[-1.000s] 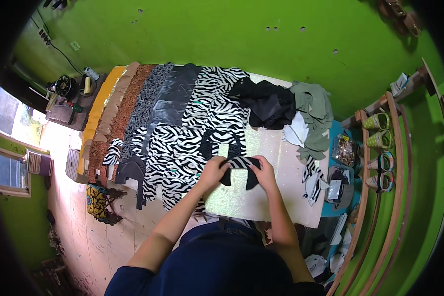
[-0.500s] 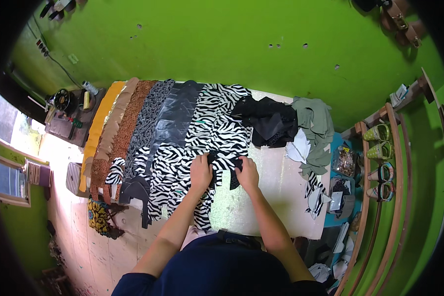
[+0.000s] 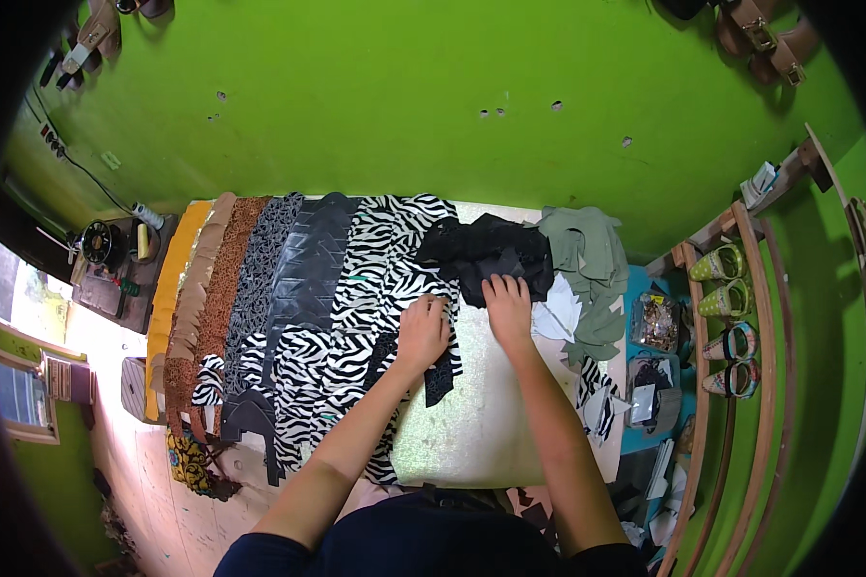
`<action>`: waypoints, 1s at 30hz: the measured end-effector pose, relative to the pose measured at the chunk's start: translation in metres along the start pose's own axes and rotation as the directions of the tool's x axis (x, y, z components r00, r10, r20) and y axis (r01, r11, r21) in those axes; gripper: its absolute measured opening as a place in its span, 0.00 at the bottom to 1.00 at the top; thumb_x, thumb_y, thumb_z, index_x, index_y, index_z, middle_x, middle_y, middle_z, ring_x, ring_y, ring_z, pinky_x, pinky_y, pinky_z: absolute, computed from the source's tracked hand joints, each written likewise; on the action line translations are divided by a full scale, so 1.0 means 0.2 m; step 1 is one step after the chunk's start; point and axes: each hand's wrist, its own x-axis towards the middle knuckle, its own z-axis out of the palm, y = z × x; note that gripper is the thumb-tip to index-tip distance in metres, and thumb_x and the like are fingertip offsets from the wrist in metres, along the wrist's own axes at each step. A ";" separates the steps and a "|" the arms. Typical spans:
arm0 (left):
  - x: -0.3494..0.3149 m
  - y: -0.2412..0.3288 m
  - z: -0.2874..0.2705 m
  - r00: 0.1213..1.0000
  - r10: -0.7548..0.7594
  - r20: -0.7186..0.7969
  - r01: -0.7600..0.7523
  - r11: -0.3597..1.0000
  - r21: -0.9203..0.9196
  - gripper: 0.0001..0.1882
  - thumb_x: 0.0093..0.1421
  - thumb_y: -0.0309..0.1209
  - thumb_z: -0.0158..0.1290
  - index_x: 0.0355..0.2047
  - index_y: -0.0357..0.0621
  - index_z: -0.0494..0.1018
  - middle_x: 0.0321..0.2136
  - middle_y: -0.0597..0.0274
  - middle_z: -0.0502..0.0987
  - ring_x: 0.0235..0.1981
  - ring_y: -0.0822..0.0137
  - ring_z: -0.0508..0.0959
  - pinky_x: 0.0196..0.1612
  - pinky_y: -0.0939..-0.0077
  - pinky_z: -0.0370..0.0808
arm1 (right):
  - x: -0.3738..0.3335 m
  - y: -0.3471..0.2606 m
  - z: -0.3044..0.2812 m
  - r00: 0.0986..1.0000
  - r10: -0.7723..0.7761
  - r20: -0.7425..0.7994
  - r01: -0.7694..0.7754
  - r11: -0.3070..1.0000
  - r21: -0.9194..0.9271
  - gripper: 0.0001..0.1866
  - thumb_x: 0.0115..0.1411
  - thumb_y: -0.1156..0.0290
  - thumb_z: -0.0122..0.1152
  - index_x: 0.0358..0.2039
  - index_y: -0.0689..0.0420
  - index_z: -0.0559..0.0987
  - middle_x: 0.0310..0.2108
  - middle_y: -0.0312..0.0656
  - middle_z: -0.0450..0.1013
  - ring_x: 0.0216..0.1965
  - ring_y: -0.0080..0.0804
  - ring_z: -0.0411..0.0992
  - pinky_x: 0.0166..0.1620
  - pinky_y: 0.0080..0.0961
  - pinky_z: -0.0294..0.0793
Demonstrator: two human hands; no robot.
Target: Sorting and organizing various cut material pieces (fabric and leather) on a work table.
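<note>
My left hand [image 3: 423, 334] lies on a dark speckled U-shaped cut piece [image 3: 440, 383], its fingers bent and resting on the material, not wrapped round it. Under that piece spreads zebra-striped fabric [image 3: 301, 370], cut in several overlapping pieces. Farther right, my right hand [image 3: 508, 306] reaches to the near edge of a crumpled black fabric pile [image 3: 502, 240]. Its fingers are stretched and a little apart, with the tips on the black cloth. A pale, glittery sheet [image 3: 481, 423] shows on the table between my forearms.
Rows of black [image 3: 308, 255], grey-patterned, brown and yellow material [image 3: 168, 288] lie to the left. Grey-green cloth [image 3: 582, 250] and white scraps [image 3: 558, 313] sit at the right. Plastic tubs [image 3: 656, 322] and a wooden rack with shoes [image 3: 726, 300] stand beyond. A green wall closes the back.
My right hand has left the dark speckled piece and moved up to the black fabric pile. My left hand stays at the piece, now farther over it. The whole view has shifted slightly.
</note>
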 end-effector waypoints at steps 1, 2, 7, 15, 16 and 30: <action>0.02 0.01 0.01 1.000 0.006 0.005 -0.006 1.000 -0.016 0.16 0.47 0.27 0.50 0.39 0.41 0.68 0.38 0.55 0.67 0.40 0.58 0.69 0.41 0.64 0.64 | 0.00 0.03 0.01 1.000 0.000 0.000 0.000 1.000 -0.003 0.16 0.50 0.70 0.50 0.41 0.58 0.74 0.42 0.41 0.69 0.46 0.37 0.64 0.52 0.39 0.59; 0.03 0.03 0.02 1.000 0.008 0.004 -0.008 1.000 -0.019 0.16 0.47 0.27 0.50 0.39 0.41 0.68 0.38 0.55 0.67 0.40 0.58 0.69 0.41 0.64 0.64 | 0.01 0.06 0.01 1.000 -0.006 -0.025 0.009 0.993 0.120 0.13 0.50 0.70 0.50 0.37 0.58 0.75 0.38 0.40 0.70 0.43 0.36 0.66 0.50 0.37 0.61; 0.10 0.16 -0.05 0.999 0.017 -0.030 -0.021 0.993 -0.120 0.22 0.48 0.25 0.53 0.46 0.41 0.65 0.45 0.48 0.65 0.46 0.50 0.67 0.48 0.63 0.64 | 0.07 0.15 -0.20 0.988 0.096 -0.121 -0.045 0.928 0.370 0.07 0.48 0.73 0.54 0.30 0.57 0.75 0.30 0.38 0.70 0.35 0.35 0.68 0.42 0.31 0.65; 0.13 0.37 -0.21 0.962 0.244 -0.122 -0.261 0.952 -0.159 0.19 0.51 0.28 0.54 0.45 0.41 0.68 0.45 0.51 0.69 0.45 0.53 0.69 0.47 0.66 0.65 | -0.13 0.22 -0.65 0.989 0.023 -0.144 0.064 0.819 0.571 0.11 0.49 0.77 0.54 0.35 0.57 0.75 0.31 0.41 0.70 0.35 0.37 0.69 0.38 0.30 0.67; 0.10 0.40 -0.20 0.961 0.249 -0.120 -0.267 0.950 -0.164 0.19 0.51 0.28 0.54 0.45 0.41 0.68 0.45 0.51 0.69 0.45 0.53 0.69 0.47 0.66 0.65 | -0.20 0.23 -0.66 0.989 0.029 -0.143 0.058 0.822 0.567 0.11 0.49 0.77 0.54 0.35 0.57 0.75 0.31 0.41 0.70 0.35 0.37 0.69 0.38 0.30 0.67; -0.65 0.53 0.31 0.964 -0.191 0.187 0.223 0.961 -0.166 0.18 0.51 0.30 0.52 0.43 0.39 0.68 0.40 0.47 0.70 0.42 0.51 0.70 0.47 0.64 0.67 | -1.18 0.20 -0.34 0.871 0.417 0.260 -0.484 0.636 0.602 0.16 0.51 0.76 0.54 0.42 0.60 0.71 0.38 0.46 0.69 0.36 0.42 0.70 0.41 0.30 0.69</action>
